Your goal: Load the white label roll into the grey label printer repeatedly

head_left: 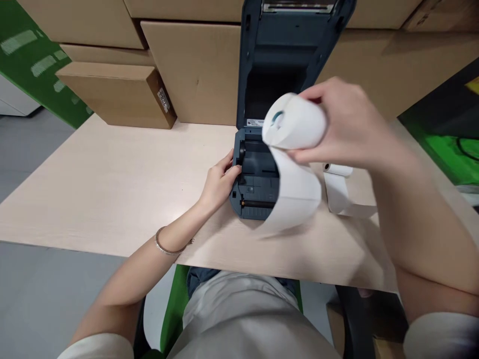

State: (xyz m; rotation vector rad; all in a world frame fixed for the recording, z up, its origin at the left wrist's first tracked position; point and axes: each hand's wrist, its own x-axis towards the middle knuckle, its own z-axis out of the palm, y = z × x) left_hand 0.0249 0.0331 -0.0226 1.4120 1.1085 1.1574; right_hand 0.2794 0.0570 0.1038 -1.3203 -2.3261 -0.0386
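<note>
A dark blue label printer (258,187) stands on the table with its lid (284,35) raised upright. My left hand (220,182) grips the left side of the printer's base, thumb at the inner edge and the other fingers partly hidden. In my right hand (337,122) is a white label roll (295,122), held above the right part of the open bay. A loose strip of labels hangs from the roll, curling over the printer's right side and covering part of it. Inside the bay, a black platen roller (258,204) shows near the front.
To the right, a smaller white roll (339,170) lies on the table (112,184) with its strip unrolled, partly behind my right arm. Stacked cardboard boxes (198,75) form a wall at the back. A flat carton (119,94) leans there at the left.
</note>
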